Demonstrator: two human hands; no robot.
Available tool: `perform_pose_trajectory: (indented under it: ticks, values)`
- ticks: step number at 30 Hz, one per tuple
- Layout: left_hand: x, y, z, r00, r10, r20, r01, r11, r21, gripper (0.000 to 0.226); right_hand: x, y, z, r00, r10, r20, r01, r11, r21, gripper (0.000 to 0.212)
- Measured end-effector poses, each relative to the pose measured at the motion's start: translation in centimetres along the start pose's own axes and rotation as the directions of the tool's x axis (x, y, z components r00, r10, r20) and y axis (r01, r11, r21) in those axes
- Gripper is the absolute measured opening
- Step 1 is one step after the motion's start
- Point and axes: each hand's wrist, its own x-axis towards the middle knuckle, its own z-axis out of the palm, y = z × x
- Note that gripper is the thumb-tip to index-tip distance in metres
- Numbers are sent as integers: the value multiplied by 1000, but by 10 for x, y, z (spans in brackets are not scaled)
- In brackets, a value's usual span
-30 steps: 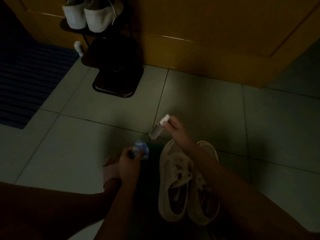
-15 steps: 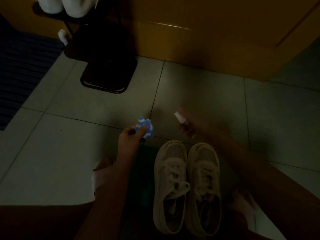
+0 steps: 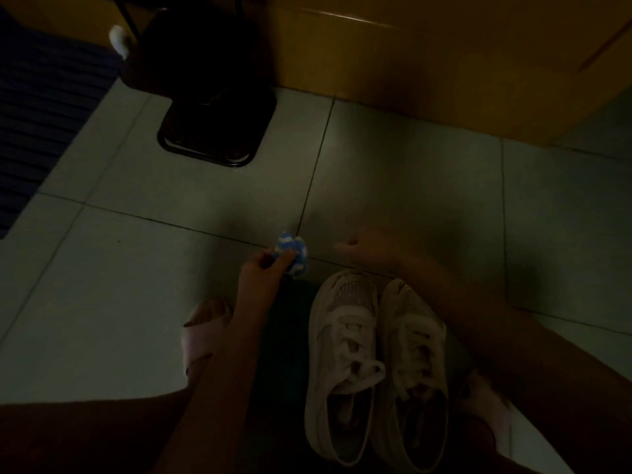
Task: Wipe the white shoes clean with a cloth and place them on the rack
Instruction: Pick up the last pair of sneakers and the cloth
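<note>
The pair of white shoes (image 3: 372,367) stands side by side on the pale tiled floor (image 3: 427,206), flanks touching, toes pointing away from the person, laces loosely tied and the openings facing up. Just beyond the toe of the left-hand shoe and slightly to its left, the left hand (image 3: 263,271) holds a small bunched blue-and-white cloth (image 3: 291,252), pinched between thumb and fingertips with the rest of the wad sticking out past them, clear of the shoes. Just beyond the toes on the other side hovers the right hand (image 3: 371,249), near the cloth but apart from it. It is dim and smeared, with something like a finger reaching toward the cloth, and I cannot tell whether its fingers are spread or curled, or whether they hold anything. On either side of the shoes a foot in a pale pink slipper (image 3: 205,331) rests on the tiles. Well beyond the shoes and to the left stands the black rack (image 3: 219,131), its base on the floor. A small white object (image 3: 119,39) shows beside its frame, too dark to identify. Further left of the shoes lies a dark blue ribbed mat (image 3: 41,114), and straight beyond them runs a yellow-brown wooden panel (image 3: 427,63).
</note>
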Motion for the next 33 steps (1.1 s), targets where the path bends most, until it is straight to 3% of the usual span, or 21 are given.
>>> perform_pose_trajectory:
  ticks: [4,9,17,21,24,27,31,33]
  values:
    - [3,-4,-4,1000,8,-6,-8,1000,23,17,4,1,5,1000,-16,-18,15,998,-68,57]
    - [4,-7,-9,1000,-16,-20,15,1000,-24,21,7,-4,7,999,-55,-2,55,998,-29,45]
    - [0,-7,-6,998,-62,-6,62,996,-57,11,-1,-15,-4,980,-18,199,52,984,-168,47]
    - [-4,-7,-7,998,-68,-10,67,996,-66,10,3,-18,-6,988,-48,145,79,975,-210,49]
    - [-4,-5,-8,997,-73,-25,72,996,-45,11,4,-17,-11,993,-67,99,81,986,-145,54]
    - [-6,-4,-9,998,-58,-12,57,998,-24,19,-3,-16,-18,992,-62,111,66,997,-33,44]
    - [-9,-3,-8,999,-39,3,39,999,22,21,-8,-21,-14,980,-56,192,84,987,-140,30]
    - [-8,-4,-8,999,-40,-4,40,999,19,18,-9,-27,-9,974,-58,221,110,966,-233,48]
